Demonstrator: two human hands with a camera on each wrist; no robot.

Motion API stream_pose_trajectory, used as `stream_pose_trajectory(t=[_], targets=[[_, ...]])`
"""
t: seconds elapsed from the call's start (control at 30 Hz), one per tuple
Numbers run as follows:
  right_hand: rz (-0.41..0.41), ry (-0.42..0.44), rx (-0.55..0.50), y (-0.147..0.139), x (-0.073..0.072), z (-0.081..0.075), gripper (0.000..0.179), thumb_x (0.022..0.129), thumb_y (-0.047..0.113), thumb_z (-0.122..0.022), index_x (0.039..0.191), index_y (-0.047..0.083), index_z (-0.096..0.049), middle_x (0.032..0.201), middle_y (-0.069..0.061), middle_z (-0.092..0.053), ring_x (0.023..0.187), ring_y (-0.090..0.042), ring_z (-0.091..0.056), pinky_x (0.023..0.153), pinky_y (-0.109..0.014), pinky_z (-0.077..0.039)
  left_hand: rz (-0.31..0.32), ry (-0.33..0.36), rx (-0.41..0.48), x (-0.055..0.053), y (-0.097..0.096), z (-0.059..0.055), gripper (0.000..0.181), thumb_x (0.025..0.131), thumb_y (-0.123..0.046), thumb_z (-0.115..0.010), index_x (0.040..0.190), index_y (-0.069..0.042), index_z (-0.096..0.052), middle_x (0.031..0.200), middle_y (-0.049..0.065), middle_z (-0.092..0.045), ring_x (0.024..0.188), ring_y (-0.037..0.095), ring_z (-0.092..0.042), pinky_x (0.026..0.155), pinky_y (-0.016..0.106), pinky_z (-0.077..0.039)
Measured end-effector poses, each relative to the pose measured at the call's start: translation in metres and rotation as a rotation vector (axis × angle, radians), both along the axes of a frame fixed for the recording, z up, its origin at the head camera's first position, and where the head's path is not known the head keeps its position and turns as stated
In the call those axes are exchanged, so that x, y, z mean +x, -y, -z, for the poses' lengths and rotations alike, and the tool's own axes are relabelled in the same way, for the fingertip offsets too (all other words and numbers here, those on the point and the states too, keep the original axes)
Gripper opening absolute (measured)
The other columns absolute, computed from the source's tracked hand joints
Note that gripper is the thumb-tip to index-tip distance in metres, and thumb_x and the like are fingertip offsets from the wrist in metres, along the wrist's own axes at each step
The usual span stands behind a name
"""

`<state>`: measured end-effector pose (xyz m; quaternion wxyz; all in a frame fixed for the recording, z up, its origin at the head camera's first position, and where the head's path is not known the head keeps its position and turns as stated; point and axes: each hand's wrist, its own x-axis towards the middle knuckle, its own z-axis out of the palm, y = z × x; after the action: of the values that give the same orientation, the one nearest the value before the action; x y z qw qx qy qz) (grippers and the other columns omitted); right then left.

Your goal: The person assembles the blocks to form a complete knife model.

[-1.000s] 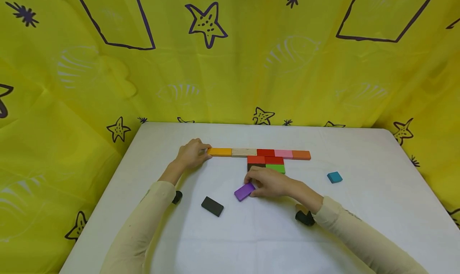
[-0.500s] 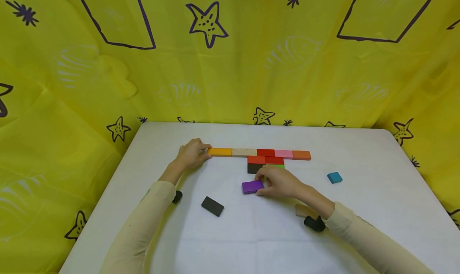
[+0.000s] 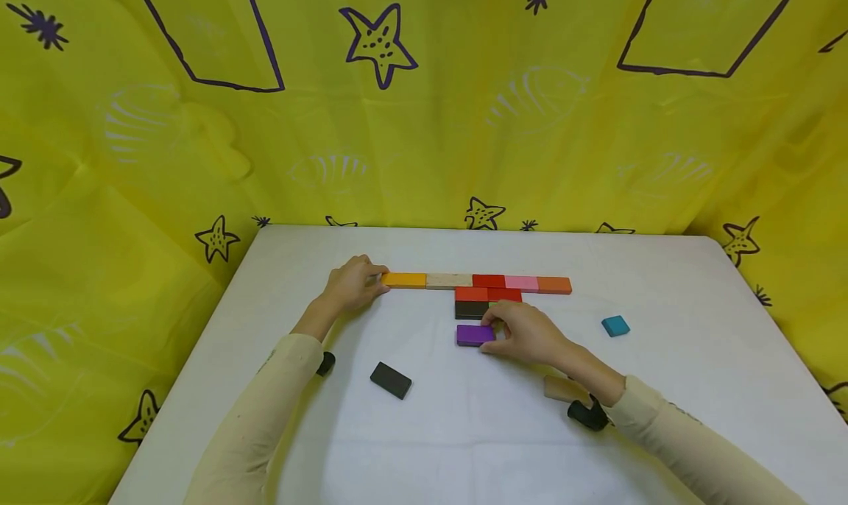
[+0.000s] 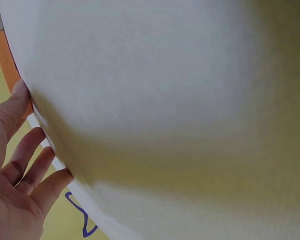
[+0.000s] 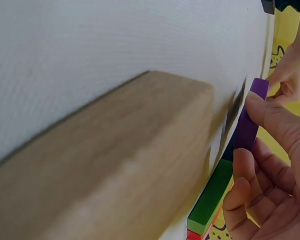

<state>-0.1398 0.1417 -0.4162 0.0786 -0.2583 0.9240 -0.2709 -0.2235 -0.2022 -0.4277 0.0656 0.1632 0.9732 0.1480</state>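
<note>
My left hand pinches the left end of a yellow-orange block, its thumb against the side in the left wrist view. That block starts a straight row with a plain wood block, a red block, a pink block and an orange block. Two red blocks lie against the row's near side, with a dark block and a green block nearer. Between thumb and fingers my right hand holds a purple block, just short of the dark block.
A loose dark block lies front left on the white table. At right is a small blue block. Below my right forearm sits another wood block, large in the right wrist view. A yellow patterned curtain surrounds the table.
The right hand has carried the purple block rightward and away from me, turning it from slanted to parallel with the row. The left hand has stayed in place.
</note>
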Motion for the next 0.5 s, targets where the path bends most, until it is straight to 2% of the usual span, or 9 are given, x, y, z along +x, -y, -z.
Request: stream_pose_trajectory(t=[0.2, 0.5], targets=[[0.006, -0.026, 0.002, 0.0007, -0.0037, 0.0017, 0.033, 0.079, 0.027, -0.090, 0.102, 0.010, -0.073, 0.092, 0.003, -0.067, 0.086, -0.015, -0.059, 0.074, -0.030, -0.050, -0.003, 0.003, -0.006, -0.0001, -0.0003, 0.0003, 0.039, 0.097, -0.035, -0.072, 0.131, -0.017, -0.071, 0.102, 0.005, -0.058, 0.091, 0.022, -0.050, 0.071, 0.035, -0.042], [0.025, -0.022, 0.017, 0.0030, -0.0060, 0.0019, 0.033, 0.079, 0.027, -0.090, 0.101, 0.010, -0.073, 0.093, 0.001, -0.067, 0.087, -0.017, -0.060, 0.076, -0.032, -0.051, -0.006, 0.013, -0.013, -0.0012, -0.0009, 0.0002, 0.039, 0.096, -0.034, -0.073, 0.132, -0.017, -0.071, 0.103, 0.006, -0.059, 0.093, 0.022, -0.052, 0.073, 0.037, -0.044]])
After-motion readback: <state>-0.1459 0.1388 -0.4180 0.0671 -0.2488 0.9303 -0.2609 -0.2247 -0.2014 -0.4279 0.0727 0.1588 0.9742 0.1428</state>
